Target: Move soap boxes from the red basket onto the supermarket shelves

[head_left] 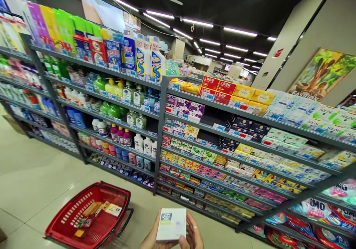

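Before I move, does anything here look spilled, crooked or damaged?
Nothing stands out. The box in your hands looks undamaged on the sides in view, the basket stands upright, and no spill shows on the visible floor. The shelves slant, but that is probably just the tilted view.

Between the fingers point(193, 222) there is one box point(170, 230); left of them, one basket point(59, 218); beyond them, three magenta bottles point(120, 135).
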The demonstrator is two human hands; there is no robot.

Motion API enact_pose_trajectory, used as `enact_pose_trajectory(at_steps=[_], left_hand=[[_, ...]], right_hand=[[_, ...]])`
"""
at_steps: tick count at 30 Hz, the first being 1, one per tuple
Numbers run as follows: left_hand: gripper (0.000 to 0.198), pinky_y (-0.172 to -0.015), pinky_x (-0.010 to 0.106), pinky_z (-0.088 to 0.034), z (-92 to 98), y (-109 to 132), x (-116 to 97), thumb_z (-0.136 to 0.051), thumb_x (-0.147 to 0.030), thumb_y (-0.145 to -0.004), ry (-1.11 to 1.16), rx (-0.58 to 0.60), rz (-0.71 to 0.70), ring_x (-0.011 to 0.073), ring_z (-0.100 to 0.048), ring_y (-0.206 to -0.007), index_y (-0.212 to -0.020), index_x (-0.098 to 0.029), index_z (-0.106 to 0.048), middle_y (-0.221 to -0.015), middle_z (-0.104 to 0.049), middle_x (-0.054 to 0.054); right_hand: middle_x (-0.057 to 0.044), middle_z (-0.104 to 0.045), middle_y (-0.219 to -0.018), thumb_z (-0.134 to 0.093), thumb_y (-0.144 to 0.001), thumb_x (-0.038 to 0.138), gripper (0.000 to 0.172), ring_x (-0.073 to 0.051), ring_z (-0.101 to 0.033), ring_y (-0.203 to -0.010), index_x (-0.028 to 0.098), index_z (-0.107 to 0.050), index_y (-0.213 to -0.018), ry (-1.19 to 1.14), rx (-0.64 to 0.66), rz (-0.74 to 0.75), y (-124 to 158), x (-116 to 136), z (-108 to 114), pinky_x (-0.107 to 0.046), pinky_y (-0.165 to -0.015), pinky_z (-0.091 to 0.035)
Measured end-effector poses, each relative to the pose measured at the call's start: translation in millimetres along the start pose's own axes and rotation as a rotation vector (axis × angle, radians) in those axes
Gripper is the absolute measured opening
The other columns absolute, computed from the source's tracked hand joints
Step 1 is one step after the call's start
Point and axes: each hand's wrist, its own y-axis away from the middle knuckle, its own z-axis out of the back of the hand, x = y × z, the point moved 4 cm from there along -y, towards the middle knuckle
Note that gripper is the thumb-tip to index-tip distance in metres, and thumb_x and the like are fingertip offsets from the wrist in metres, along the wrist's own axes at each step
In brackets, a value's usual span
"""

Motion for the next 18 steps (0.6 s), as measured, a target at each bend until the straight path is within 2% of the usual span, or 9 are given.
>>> enact_pose_trajectory(at_steps=[3,6,13,18], left_hand=[[0.080,-0.113,0.045,-0.041,14.6,10.7,-7.6,-0.067,-0.077,-0.074,0.036,-0.027,-0.033,0.0387,-0.063,-0.125,-0.116,-0.009,-0.077,-0.120,-0.075,0.020],[0.077,-0.112,0.047,-0.043,21.2,20.9,-11.7,-0.065,-0.073,-0.080,0.024,-0.032,-0.039,0.0385,-0.064,-0.124,-0.120,-0.007,-0.075,-0.121,-0.075,0.022],[0.076,-0.112,0.045,-0.044,14.7,43.5,-0.1,-0.056,-0.069,-0.090,-0.019,-0.039,0.007,0.0334,-0.069,-0.118,-0.133,-0.007,-0.067,-0.126,-0.073,0.021],[0.068,-0.113,0.046,-0.043,20.8,43.7,12.0,-0.051,-0.061,-0.096,0.000,-0.045,0.053,0.0326,-0.068,-0.121,-0.137,-0.008,-0.063,-0.128,-0.072,0.021]], right_hand=[[-0.017,-0.074,-0.122,-0.089,-0.061,0.060,0.078,-0.037,-0.071,-0.104,0.020,-0.070,-0.125,0.021,0.024,0.027,6.7,-8.6,-14.0,-0.041,-0.082,-0.057],[-0.016,-0.073,-0.125,-0.088,-0.065,0.058,0.076,-0.034,-0.071,-0.104,0.019,-0.068,-0.128,0.054,0.041,0.039,15.9,-15.4,-19.8,-0.038,-0.082,-0.057],[-0.015,-0.073,-0.126,-0.088,-0.070,0.051,0.073,-0.031,-0.069,-0.112,0.019,-0.066,-0.132,0.078,0.036,-0.029,42.6,-6.9,-7.1,-0.038,-0.093,-0.056],[-0.015,-0.071,-0.130,-0.086,-0.075,0.049,0.073,-0.030,-0.067,-0.116,0.018,-0.063,-0.137,0.123,0.096,-0.074,53.8,-1.3,2.0,-0.040,-0.101,-0.053]])
